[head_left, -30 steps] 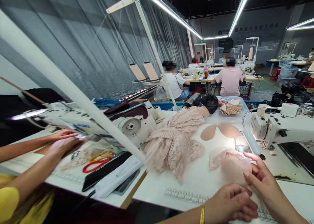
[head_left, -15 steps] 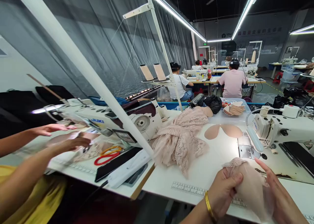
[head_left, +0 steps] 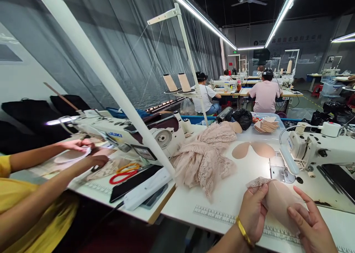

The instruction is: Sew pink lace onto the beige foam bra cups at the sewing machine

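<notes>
Long sewing hall; white table point(head_left: 222, 199) under bra cup point(head_left: 277, 205).

Garment sewing factory floor. White industrial sewing machines point(head_left: 318, 145) stand on long white worktables point(head_left: 235, 186). Beige thread cones point(head_left: 177, 83) sit on a white metal stand point(head_left: 192, 68) at centre. A heap of beige lace fabric point(head_left: 205, 155) lies mid-table, with a beige lace-edged moulded cup point(head_left: 280, 203) at near right. Seated workers point(head_left: 264, 94) fill the far rows under long tube ceiling lights point(head_left: 194, 12).

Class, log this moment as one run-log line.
left hand grip: shut on beige lace-edged padded cup | right hand grip: same cup | nearby: pale pink lace pile, white sewing machine
</notes>
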The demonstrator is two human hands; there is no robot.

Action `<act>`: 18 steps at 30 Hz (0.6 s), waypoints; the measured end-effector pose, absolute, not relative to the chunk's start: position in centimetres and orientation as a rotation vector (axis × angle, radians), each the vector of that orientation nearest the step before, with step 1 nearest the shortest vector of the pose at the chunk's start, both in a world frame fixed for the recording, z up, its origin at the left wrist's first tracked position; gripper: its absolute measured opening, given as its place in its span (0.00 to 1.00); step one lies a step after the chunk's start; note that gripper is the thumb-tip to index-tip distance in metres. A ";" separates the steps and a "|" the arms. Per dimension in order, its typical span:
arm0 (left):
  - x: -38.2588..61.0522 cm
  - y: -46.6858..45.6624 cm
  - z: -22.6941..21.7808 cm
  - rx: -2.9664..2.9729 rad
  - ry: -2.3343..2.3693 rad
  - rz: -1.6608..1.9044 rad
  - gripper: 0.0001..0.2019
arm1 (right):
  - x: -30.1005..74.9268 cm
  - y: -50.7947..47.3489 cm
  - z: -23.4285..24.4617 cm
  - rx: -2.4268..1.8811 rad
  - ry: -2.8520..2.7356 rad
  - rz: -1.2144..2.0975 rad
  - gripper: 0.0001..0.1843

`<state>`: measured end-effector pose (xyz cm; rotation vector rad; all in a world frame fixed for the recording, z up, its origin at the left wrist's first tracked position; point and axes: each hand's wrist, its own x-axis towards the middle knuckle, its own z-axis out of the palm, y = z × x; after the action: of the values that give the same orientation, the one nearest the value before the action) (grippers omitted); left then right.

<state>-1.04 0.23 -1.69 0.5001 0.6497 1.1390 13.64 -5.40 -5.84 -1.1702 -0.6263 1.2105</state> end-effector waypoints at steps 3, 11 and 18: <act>-1.0 0.2 -1.5 0.486 0.612 1.121 0.21 | 13.4 -5.5 -5.5 -1.170 -0.614 1.214 0.50; 0.0 1.0 -0.8 0.502 0.557 1.042 0.20 | 13.2 -6.1 -6.1 -1.187 -0.699 1.168 0.50; -3.3 3.0 1.1 1.161 0.338 0.669 0.18 | 19.6 -4.9 -6.9 -1.243 -1.560 0.812 0.28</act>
<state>-3.31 3.02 1.05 1.1606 0.3379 0.6690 19.57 -4.93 -6.94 -1.2427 -1.5597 0.8123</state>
